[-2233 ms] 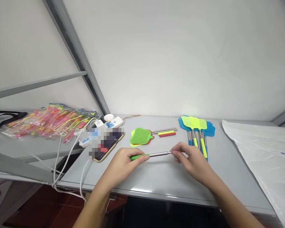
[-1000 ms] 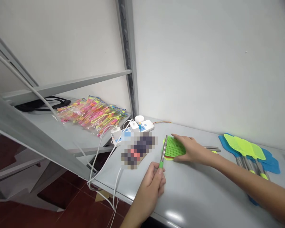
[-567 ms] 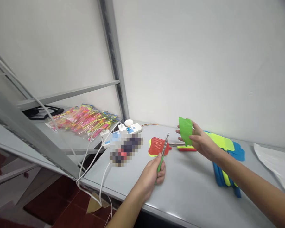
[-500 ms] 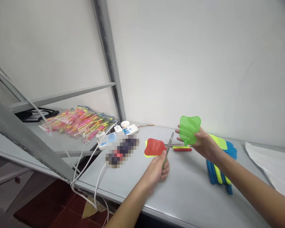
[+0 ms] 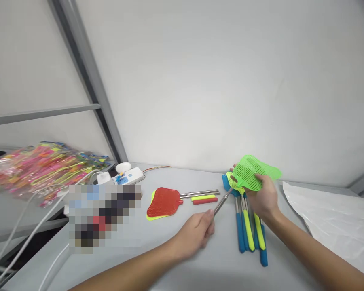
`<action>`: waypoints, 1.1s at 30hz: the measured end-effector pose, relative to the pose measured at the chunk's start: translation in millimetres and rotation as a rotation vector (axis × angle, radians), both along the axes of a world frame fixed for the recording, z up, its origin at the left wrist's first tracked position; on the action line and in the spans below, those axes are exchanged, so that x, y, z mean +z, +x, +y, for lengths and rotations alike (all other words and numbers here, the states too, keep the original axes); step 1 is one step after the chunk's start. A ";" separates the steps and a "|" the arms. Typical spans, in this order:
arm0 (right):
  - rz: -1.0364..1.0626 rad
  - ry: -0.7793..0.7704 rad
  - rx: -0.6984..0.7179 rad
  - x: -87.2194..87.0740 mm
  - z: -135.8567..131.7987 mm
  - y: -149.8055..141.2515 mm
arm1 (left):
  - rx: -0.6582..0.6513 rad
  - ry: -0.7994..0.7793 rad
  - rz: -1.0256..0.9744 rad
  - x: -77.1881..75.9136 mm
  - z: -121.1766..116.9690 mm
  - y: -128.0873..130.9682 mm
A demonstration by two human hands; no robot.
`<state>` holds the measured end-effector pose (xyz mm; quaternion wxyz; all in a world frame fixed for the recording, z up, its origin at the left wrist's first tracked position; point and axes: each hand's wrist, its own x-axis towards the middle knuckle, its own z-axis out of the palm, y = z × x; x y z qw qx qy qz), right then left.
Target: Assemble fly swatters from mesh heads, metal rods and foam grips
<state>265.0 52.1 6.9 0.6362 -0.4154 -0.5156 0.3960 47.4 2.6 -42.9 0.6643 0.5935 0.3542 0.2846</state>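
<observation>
My left hand is closed round the green grip of a metal telescopic rod, whose tip points up and right toward the neck of a green mesh swatter head. My right hand grips that head from below, above the grey table. A red swatter head lies on a yellow one at the table's middle, with loose rods and a yellow and a red grip beside it.
Several finished blue and yellow swatters lie under my right hand. A white plastic sheet covers the right side. A power strip, white cables, a blurred phone and bagged colourful toys sit left, beside a grey shelf upright.
My right hand picked the green head off the stack, uncovering the red one, and carried it right. My left hand turned the rod to point at it. The view swung right.
</observation>
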 end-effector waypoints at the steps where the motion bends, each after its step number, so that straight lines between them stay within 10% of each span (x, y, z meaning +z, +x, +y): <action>1: 0.041 -0.015 -0.058 -3.5 0.6 -0.7 | -0.008 0.000 0.008 -2.3 0.1 0.4; 13: 0.142 -0.227 -0.030 -20.7 0.3 -7.0 | -0.064 -0.142 0.010 0.1 11.6 -4.2; 33: -0.064 -0.140 0.039 -11.2 -2.0 -1.7 | -0.052 -0.213 -0.011 -6.7 11.7 -6.2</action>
